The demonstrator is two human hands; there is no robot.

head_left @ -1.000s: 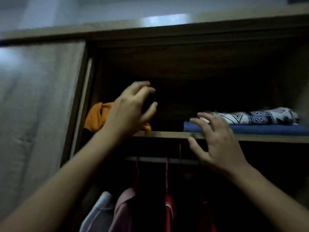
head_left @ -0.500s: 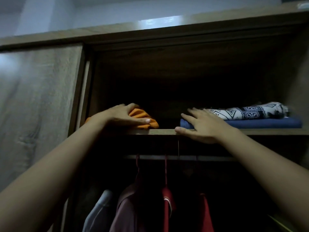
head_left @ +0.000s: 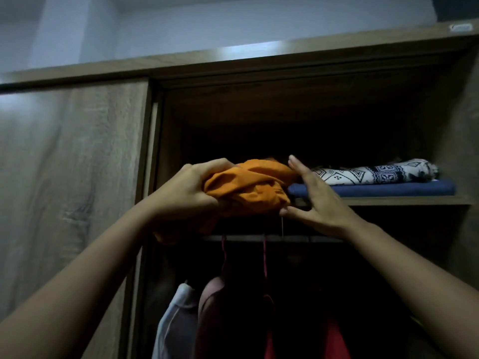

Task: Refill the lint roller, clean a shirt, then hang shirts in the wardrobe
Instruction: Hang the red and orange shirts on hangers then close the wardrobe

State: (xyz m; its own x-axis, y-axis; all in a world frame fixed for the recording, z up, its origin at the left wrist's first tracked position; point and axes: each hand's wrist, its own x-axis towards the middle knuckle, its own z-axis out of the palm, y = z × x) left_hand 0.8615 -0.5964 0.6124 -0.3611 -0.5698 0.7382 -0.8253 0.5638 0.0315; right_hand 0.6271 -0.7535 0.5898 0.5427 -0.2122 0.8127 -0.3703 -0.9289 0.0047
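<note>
A: What's changed?
B: Left hand [head_left: 181,195], flat on the orange shirt [head_left: 246,187] half a sec ago, now clenched on it, bunching it at the shelf [head_left: 388,200] edge, part drooping below.
A: Right hand [head_left: 318,200]?
B: Was on the shelf lip, now fingers spread, cupping the shirt's right side.
A: Meaning?
B: Prob. pulling it off to clean or hang. Folded stack [head_left: 375,181] untouched.
</note>
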